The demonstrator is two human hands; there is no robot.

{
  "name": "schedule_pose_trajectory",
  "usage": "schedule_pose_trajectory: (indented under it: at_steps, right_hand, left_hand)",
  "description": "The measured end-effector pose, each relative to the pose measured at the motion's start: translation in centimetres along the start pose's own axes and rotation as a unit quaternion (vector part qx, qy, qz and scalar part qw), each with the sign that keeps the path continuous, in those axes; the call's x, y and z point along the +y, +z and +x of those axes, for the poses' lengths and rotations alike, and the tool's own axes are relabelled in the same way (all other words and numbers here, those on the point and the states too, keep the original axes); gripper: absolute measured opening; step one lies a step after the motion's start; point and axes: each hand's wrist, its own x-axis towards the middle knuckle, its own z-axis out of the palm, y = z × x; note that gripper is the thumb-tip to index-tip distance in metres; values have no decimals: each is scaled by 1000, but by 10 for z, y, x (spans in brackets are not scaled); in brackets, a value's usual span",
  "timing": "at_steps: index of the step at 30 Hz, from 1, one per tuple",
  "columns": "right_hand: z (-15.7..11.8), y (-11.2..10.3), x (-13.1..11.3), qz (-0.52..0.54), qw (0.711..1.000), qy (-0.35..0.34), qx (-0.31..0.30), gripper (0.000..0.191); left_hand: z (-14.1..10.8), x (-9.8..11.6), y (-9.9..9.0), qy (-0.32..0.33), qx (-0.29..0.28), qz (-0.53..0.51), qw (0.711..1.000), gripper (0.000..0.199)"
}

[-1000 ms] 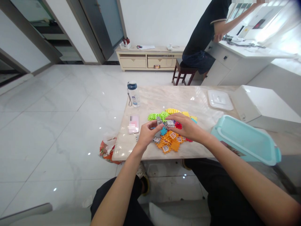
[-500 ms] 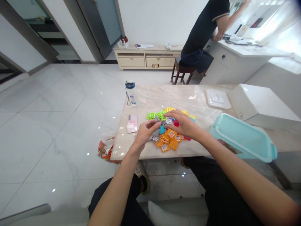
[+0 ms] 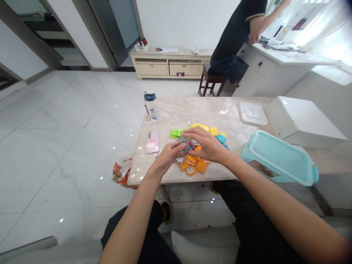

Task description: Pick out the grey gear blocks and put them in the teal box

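Note:
Over the pile, a grey interlocking plastic block (image 3: 185,144) is pinched between the thumb and fingers of my left hand (image 3: 171,152). My right hand (image 3: 210,145) curves around the same block from the right, its fingertips at the top and its thumb low. Both hands hide part of the block. Beneath them lie orange blocks (image 3: 201,167), some with white window prints. Green blocks (image 3: 176,133), yellow blocks (image 3: 213,131) and blue blocks (image 3: 220,138) spread behind and beside my hands.
On the marble-look table stand a water bottle (image 3: 152,108), a pink card-like item (image 3: 152,142), a clear lid (image 3: 253,113), a white box (image 3: 305,117) and a teal bin (image 3: 277,157). A person (image 3: 233,40) sits on a stool beyond. A plastic bag (image 3: 121,170) hangs at the left.
My right hand has moved left and closed in on the grey block in my left hand. The block now faces the camera more broadly. The view has shifted slightly.

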Motion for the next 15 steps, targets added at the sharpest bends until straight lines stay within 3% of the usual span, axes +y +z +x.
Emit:
schedule_pose_trajectory:
  at_steps: [15]
  right_hand:
    - [-1, 6, 5, 4, 999, -30, 18, 47]
  left_hand:
    - [0, -5, -4, -12, -22, -45, 999, 50]
